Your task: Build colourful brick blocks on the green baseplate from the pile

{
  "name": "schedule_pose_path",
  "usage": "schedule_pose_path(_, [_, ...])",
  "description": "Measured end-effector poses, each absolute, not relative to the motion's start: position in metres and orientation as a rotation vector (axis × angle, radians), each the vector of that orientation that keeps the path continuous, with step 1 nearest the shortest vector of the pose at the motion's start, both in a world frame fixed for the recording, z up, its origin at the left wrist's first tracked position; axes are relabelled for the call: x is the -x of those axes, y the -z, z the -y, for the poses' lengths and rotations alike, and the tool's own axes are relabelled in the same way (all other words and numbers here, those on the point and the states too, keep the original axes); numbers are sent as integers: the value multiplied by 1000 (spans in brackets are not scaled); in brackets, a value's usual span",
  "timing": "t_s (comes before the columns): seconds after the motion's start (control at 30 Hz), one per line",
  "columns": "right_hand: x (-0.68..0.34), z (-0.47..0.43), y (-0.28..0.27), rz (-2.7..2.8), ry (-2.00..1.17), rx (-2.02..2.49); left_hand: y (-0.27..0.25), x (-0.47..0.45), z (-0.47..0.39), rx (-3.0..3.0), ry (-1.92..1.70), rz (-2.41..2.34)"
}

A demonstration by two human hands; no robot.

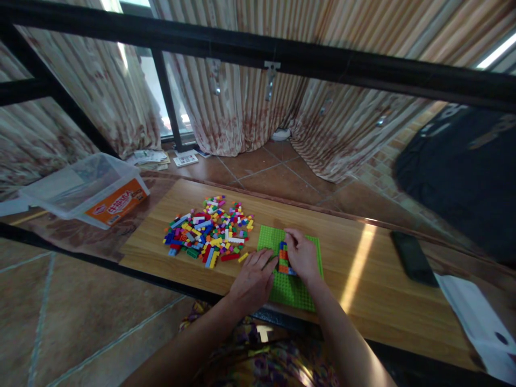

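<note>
Right hand [302, 255] bent over the right side of a small brick build [284, 259], fingertips drawn close together; cannot tell whether pinching a brick or only pressing. Left hand [252, 279] laid across the left edge of the green baseplate [296, 293], fingers slightly bent and reaching toward the build; again, cannot tell whether gripping anything underneath.

Done, as far as visible: a compact block of orange, red, green and blue bricks around the middle of the baseplate, partly covered by the right hand. Left over: exposed studs across much of the baseplate, and a wide loose heap of mixed bricks [205, 226] to its left on the wooden tabletop [342, 236]. Judging by these, probably fairly early in the building. Just left of the baseplate, near the left hand, a yellow brick [243, 257] beside a long red brick [230, 257].

Farther left of the baseplate, beyond the heap, a clear plastic box [108, 185] with an orange label [116, 205]; cannot make out its contents. Well right of the baseplate, a dark phone [409, 255].
</note>
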State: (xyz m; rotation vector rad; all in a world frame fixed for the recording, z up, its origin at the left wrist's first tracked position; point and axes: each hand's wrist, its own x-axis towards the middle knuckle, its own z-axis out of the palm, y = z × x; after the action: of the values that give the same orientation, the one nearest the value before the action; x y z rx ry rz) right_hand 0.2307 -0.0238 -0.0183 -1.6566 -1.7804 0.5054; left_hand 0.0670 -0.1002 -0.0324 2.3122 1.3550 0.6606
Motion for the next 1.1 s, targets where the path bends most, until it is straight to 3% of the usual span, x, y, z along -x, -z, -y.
schedule_pose_path(1.1, [-230,25,23,1960,-366,1670,37,-67,100,-2328,-720,-1345])
